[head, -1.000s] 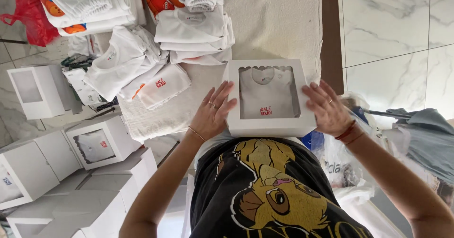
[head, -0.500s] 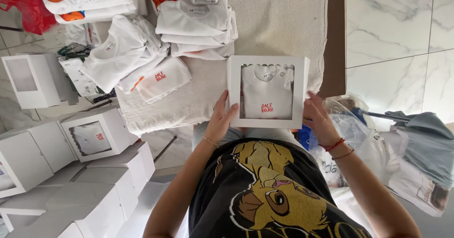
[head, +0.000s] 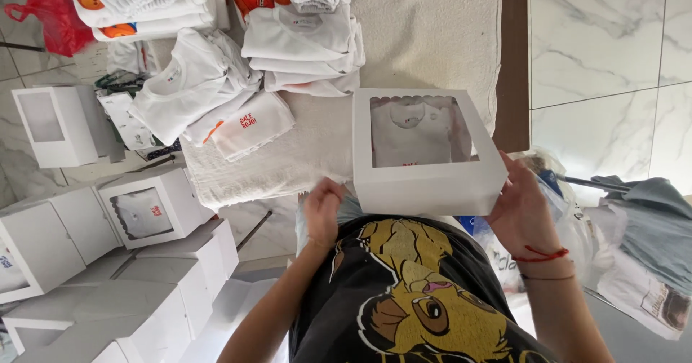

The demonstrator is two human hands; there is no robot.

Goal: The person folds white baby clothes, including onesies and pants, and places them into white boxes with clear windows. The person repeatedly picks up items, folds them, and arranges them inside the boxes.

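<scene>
Right grip [head: 522,208] grasping 1 window box [head: 425,154], left grip [head: 322,211] released, 2 hands.

One white window box [head: 425,154] is held up by two hands, left [head: 322,211] and right [head: 520,208]. Left of that box, about eight more white boxes [head: 144,204] are stacked. Above it lie three piles of folded white garments [head: 303,38].

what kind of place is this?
Probably a small home or shop packing station for baby clothes: folded white garments on a towel-covered table, stacked white window boxes, and one box in hand.
</scene>
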